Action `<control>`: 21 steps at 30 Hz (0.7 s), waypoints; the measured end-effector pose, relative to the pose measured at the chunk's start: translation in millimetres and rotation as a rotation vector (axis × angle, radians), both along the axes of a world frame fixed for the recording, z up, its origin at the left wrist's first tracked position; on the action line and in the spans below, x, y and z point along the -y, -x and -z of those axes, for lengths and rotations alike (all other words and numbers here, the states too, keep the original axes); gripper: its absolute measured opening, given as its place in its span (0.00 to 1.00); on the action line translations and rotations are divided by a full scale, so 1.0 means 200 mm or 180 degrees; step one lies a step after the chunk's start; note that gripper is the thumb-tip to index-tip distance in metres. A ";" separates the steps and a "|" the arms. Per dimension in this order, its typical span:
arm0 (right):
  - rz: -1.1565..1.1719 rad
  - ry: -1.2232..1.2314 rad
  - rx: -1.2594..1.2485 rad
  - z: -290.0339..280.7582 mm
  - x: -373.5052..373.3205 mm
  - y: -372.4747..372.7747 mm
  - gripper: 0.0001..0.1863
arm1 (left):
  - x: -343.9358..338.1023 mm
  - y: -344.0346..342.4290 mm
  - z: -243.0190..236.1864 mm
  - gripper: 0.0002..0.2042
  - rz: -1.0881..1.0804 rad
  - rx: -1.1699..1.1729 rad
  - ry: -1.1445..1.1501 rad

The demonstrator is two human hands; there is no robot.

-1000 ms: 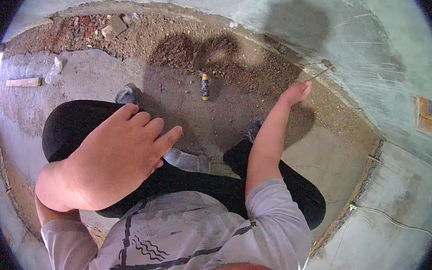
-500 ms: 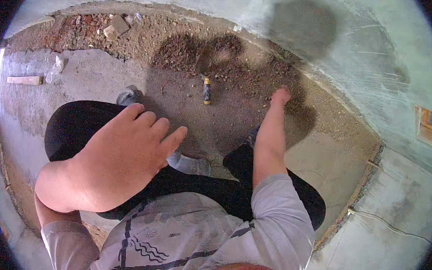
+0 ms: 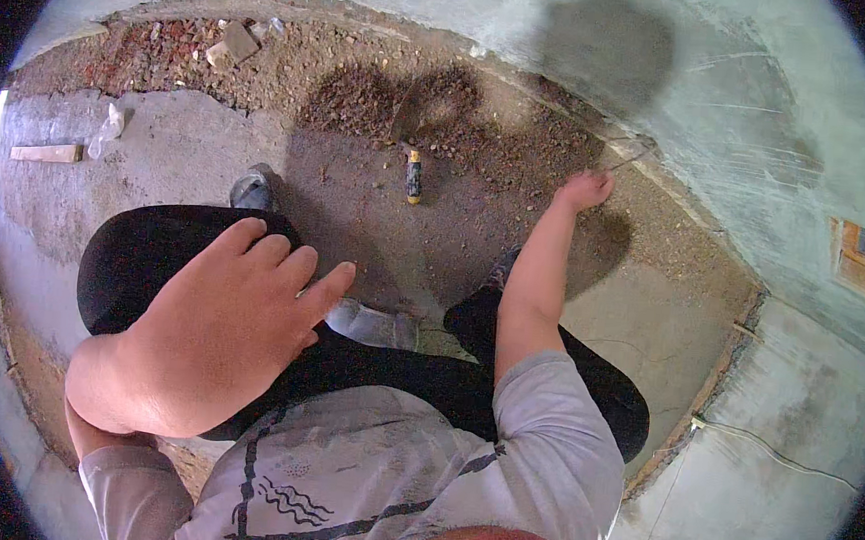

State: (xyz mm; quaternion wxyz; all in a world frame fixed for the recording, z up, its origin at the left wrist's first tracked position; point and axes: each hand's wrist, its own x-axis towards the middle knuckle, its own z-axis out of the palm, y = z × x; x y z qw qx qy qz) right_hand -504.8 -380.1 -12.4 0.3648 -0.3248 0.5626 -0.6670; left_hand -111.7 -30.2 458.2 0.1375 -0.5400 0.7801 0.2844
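Observation:
My left hand (image 3: 223,331) hangs above my left knee with its back up. Its fingers are loosely bent and apart, and nothing shows in them. Stretched out to the far right, my right hand (image 3: 587,189) is closed on a thin, dark rod (image 3: 629,158), which points up and right toward the foot of the wall. What the rod is cannot be made out. Between my feet and the gravel (image 3: 354,99) lies a trowel (image 3: 415,176) with a yellow and black handle. Its dark blade lies on the gravel heap, in shadow.
A pale wall (image 3: 744,121) curves along the far side and right. Rubble with a broken block (image 3: 238,43) lies at the far left. On the concrete floor (image 3: 201,138) are a wooden piece (image 3: 47,153) and a plastic bag (image 3: 109,132). A cable (image 3: 781,455) runs at right.
My right hand has moved right, toward the wall, and the thin rod in it now shows. My left hand has shifted slightly left. The trowel stays where it lay.

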 end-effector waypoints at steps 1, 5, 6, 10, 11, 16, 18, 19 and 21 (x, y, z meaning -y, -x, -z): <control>0.0375 0.0024 -0.0671 0.02 0.03 0.00 0.13 | 0.00 0.00 0.00 0.26 -0.0006 0.0043 0.0010; 0.0752 -0.0201 -0.1540 0.24 0.08 -0.09 0.14 | 0.03 0.01 0.00 0.26 -0.0105 0.0030 -0.0102; 0.0740 -0.0013 -0.1602 0.29 0.07 -0.10 0.14 | 0.04 0.01 0.00 0.26 -0.0104 0.0012 -0.0135; -0.0691 -0.2308 -0.3368 0.47 0.06 -0.06 0.14 | 0.07 0.01 0.01 0.26 -0.0075 0.0050 -0.0147; -0.0675 -0.2273 -0.3317 0.49 0.08 -0.01 0.13 | 0.07 0.01 0.01 0.26 -0.0089 0.0034 -0.0218; -0.0650 -0.1629 0.0237 0.53 0.13 0.15 0.13 | 0.05 -0.01 0.00 0.26 -0.0048 0.0006 0.0047; -0.0557 -0.1367 0.0112 0.48 0.07 0.15 0.14 | 0.04 -0.01 0.00 0.26 -0.0035 -0.0005 0.0069; -0.0193 -0.1329 -0.0621 0.43 0.01 0.11 0.16 | 0.03 -0.01 0.00 0.26 0.0001 0.0003 0.0131; 0.0115 -0.1305 -0.1869 0.28 -0.11 0.01 0.17 | 0.02 -0.01 0.00 0.26 0.0019 -0.0008 0.0136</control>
